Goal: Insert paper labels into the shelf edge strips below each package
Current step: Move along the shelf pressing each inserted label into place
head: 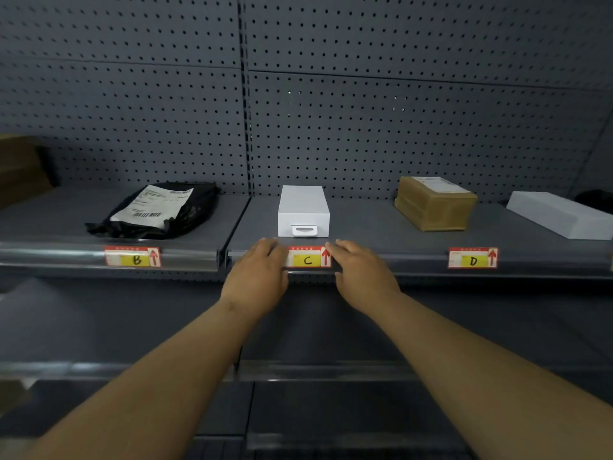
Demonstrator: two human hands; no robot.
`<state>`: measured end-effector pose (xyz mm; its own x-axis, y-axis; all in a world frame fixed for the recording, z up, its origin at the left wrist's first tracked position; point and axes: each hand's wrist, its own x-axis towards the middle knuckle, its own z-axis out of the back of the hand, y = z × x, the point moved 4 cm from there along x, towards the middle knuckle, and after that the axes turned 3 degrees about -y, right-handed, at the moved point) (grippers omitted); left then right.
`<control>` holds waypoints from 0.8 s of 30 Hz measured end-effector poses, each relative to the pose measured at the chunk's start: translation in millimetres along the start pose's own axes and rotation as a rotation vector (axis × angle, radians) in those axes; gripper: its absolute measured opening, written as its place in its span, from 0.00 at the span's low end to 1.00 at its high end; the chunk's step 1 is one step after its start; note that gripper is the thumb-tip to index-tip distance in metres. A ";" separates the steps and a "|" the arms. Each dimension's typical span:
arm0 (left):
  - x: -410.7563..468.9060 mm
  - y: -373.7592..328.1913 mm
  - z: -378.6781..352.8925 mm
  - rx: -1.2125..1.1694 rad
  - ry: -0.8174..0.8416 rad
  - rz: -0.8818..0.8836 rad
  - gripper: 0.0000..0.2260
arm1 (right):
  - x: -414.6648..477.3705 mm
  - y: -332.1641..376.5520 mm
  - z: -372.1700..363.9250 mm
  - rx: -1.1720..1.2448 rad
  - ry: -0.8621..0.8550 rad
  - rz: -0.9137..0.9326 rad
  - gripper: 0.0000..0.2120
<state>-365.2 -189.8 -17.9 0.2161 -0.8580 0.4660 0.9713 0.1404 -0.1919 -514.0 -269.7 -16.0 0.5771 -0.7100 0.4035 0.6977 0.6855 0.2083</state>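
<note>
A red and yellow paper label marked C (308, 259) sits in the clear shelf edge strip (391, 260), right below a white box (303, 210). My left hand (257, 273) rests on the strip at the label's left end, covering that end. My right hand (363, 270) touches the strip at the label's right end. Both hands lie flat with fingers together against the strip. Label B (133, 257) is in the strip under a black mailer bag (156, 210). Label D (472, 258) is under a brown cardboard parcel (434, 202).
A flat white package (560, 214) lies at the far right of the shelf, with something dark behind it. A brown carton (20, 167) stands at the far left. Grey pegboard backs the shelf. A lower shelf with its own strip (318, 371) runs beneath my forearms.
</note>
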 end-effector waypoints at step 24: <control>5.8 8.3 -4.2 0.065 0.045 -0.055 0.17 | -3.6 0.3 -9.6 0.014 0.052 -0.090 0.30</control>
<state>-356.3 -195.6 -20.4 0.1592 -0.8862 0.4351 0.9863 0.1232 -0.1101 -511.8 -268.4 -25.9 0.5340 -0.7759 0.3358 0.7419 0.6205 0.2541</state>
